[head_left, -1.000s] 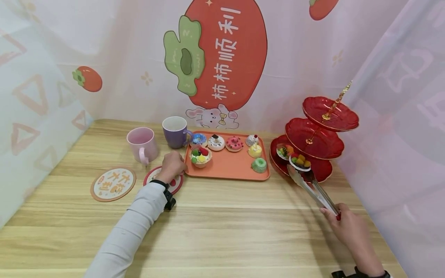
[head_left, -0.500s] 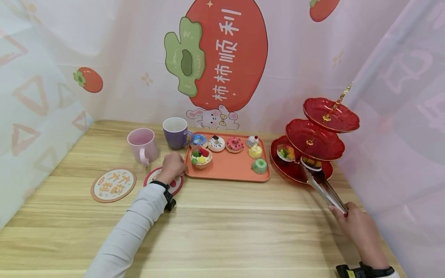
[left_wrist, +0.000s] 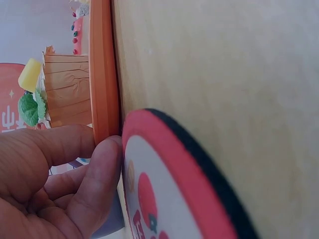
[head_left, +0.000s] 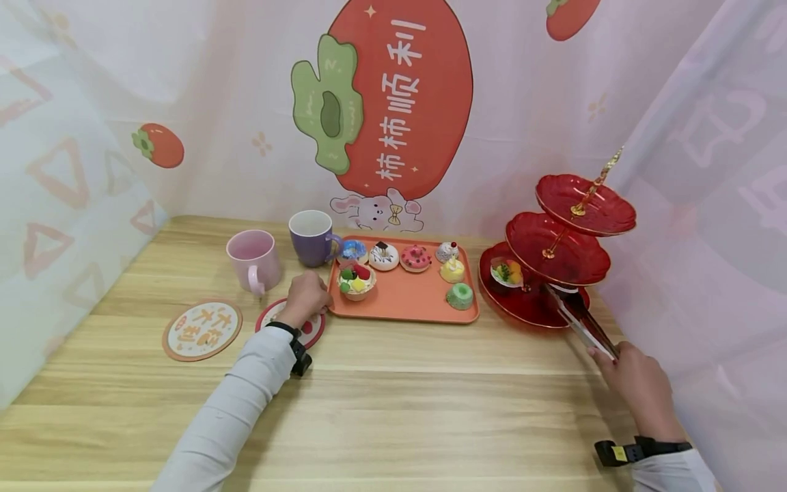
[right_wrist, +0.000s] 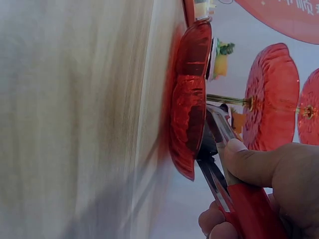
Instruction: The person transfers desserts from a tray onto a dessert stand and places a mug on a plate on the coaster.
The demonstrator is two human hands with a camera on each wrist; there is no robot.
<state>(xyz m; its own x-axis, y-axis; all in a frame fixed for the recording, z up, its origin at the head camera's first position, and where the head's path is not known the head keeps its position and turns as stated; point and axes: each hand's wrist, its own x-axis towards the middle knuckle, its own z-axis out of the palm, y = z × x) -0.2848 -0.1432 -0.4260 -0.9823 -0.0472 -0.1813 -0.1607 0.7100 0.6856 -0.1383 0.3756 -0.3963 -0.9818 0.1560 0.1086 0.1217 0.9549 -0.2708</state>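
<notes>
My left hand [head_left: 307,299] pinches the left front corner of the orange tray [head_left: 406,290] between thumb and finger; the tray's rim [left_wrist: 103,79] shows this in the left wrist view. My right hand [head_left: 641,384] grips metal tongs [head_left: 589,333] by their red handles [right_wrist: 251,211]. The tongs reach over the bottom plate [head_left: 522,307] of a red three-tier stand, around a fruit tart [right_wrist: 238,122] mostly hidden under the middle plate [head_left: 581,263]. Whether the tips still squeeze it, I cannot tell. A second fruit tart [head_left: 507,272] sits on the bottom plate's left side.
On the tray are a blue donut [head_left: 353,251], a white donut [head_left: 384,256], a pink donut [head_left: 416,258], a fruit tart [head_left: 356,281] and small cakes [head_left: 460,296]. Pink [head_left: 253,260] and purple [head_left: 310,239] mugs stand left, near two coasters [head_left: 203,331]. A curtain hangs behind.
My right hand has moved right with the tongs, carrying the fruit tart from the bottom plate's front edge back beneath the middle plate. My left hand has stayed at the tray corner.
</notes>
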